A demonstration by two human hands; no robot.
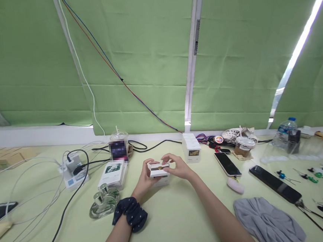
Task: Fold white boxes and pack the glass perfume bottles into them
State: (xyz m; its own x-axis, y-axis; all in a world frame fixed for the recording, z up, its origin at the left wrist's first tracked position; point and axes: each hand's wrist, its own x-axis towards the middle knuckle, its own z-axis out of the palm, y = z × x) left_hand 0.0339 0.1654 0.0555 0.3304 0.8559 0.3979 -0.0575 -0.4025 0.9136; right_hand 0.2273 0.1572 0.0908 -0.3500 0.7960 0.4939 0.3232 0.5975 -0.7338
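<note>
My left hand (145, 176) grips a small white box (159, 172) from its left side, fingers curled round it. A dark polka-dot scrunchie (129, 213) sits on that wrist. My right hand (175, 166) pinches the box's top right edge, fingers closed over it. A small brass-coloured piece shows on top of the box. The box is just above the pale green table (169, 221), near the middle.
A glass perfume bottle (104, 203) and white carton (113, 174) lie left of my hands, a power strip (72, 172) with cables further left. Another white box (191, 148), two phones (228, 164), a grey cloth (267, 221), small screwdrivers and a water bottle (287, 133) lie to the right.
</note>
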